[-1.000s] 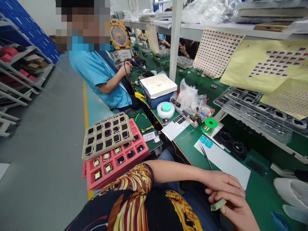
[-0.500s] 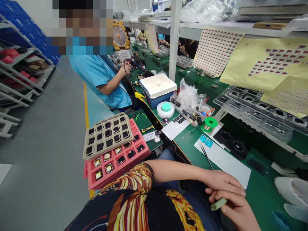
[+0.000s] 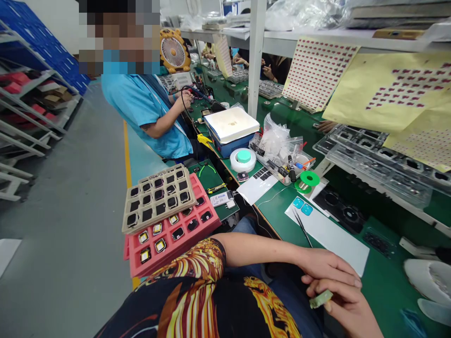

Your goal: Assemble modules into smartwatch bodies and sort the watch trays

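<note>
My left hand (image 3: 329, 266) rests with its fingers stretched across the back of my right hand (image 3: 347, 303). Between the thumb and forefinger of the right one is a small pale green, block-like piece (image 3: 321, 299); its kind I cannot make out. Just beyond the hands, a white sheet (image 3: 338, 241) lies on the green bench mat. Dark tweezers (image 3: 302, 227) lie on this sheet, beside two blue rounded-square pieces (image 3: 302, 206).
Left of me, a beige tray (image 3: 158, 199) of small dark parts overlaps a pink tray (image 3: 207, 220). A green solder spool (image 3: 307, 181), a white tape roll (image 3: 243, 161) and a clear bin (image 3: 282, 162) stand farther back. A co-worker in blue (image 3: 151, 117) sits at the left.
Another person's hand has appeared behind the shelf at the right. The view has shifted slightly; my two hands keep the same pose, with the green piece still held.
</note>
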Motion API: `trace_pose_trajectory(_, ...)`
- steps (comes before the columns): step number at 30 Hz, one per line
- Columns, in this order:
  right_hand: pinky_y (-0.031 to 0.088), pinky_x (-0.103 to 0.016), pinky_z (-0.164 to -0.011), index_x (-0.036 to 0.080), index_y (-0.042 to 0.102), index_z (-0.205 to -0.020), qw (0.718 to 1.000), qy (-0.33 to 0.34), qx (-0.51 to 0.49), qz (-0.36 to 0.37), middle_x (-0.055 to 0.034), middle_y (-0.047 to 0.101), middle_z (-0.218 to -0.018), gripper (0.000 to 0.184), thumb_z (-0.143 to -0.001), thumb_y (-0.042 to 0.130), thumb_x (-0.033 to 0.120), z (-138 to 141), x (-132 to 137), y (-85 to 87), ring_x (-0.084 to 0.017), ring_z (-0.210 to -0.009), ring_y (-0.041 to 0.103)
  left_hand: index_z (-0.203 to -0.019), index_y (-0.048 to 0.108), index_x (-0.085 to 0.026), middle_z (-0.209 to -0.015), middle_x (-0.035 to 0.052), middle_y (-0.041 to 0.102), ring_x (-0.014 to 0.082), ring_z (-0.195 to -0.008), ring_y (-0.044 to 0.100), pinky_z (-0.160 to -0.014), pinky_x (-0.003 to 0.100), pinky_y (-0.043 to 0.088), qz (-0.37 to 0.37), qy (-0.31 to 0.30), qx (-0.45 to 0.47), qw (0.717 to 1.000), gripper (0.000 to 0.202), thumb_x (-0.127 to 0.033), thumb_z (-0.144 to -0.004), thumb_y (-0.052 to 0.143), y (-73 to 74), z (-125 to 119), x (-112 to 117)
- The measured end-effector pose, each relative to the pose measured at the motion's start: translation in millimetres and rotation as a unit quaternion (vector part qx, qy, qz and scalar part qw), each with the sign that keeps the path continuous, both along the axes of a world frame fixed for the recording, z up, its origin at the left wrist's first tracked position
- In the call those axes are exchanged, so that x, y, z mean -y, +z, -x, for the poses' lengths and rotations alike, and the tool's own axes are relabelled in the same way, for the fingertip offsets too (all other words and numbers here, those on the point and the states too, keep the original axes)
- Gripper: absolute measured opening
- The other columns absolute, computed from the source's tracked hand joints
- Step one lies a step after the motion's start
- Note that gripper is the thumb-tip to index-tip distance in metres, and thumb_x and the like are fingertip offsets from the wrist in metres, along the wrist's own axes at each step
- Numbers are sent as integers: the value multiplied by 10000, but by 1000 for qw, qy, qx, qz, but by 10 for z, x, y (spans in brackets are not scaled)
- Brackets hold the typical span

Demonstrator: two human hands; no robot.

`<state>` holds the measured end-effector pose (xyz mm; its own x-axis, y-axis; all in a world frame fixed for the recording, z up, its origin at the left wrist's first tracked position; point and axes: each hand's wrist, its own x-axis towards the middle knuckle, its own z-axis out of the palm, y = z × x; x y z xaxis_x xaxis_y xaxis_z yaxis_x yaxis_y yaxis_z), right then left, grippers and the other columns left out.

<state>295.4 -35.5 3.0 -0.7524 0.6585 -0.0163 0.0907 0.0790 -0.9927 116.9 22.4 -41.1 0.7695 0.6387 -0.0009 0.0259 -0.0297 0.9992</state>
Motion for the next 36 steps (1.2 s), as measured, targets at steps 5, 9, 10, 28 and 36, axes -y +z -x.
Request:
trace_pose_trajectory(5,739,-503,-870,307,918,-998,1000,0,1,-7,-140,862,-929,269,-949,856,565,16,1,19,-453,-1036,862,-1179,766,-177,-1192,55,757,239,-1102,740,-1057,384,594,7,9,2,1000,501,-644,-1015,684,103,30,13)
trace_pose_trajectory(9,736,-478,-896,305,924,-1003,1000,3,18,-10,-142,870,-942,260,-959,852,551,30,-6,56,-441,-1057,865,-1135,782,-172,-1167,55,750,238,-1150,734,-1028,356,610,7,11,14,1000,425,-571,-1018,694,173,36,-6)
trace_pose_trajectory(10,736,-472,-894,304,924,-999,1000,0,19,-9,-142,871,-941,265,-958,855,556,37,-6,67,-437,-1055,866,-1115,785,-166,-1187,62,749,240,-1184,726,-1046,352,602,0,12,24,1000,404,-548,-1019,694,182,36,-11)
trace_pose_trajectory(28,736,-472,-895,329,907,-1000,1000,6,11,-6,-123,868,-941,242,-973,842,560,48,10,64,-421,-1052,865,-1104,777,-161,-1200,77,737,257,-1188,728,-1039,369,606,-2,9,26,1000,452,-596,-1007,700,203,44,-2)
trace_pose_trajectory(36,736,-494,-890,293,912,-971,1000,1,8,14,-147,865,-925,276,-948,861,563,47,23,55,-448,-1044,865,-1207,767,-202,-1133,24,772,233,-1049,755,-921,338,636,41,-16,-2,999,498,-652,-1016,673,133,55,23)
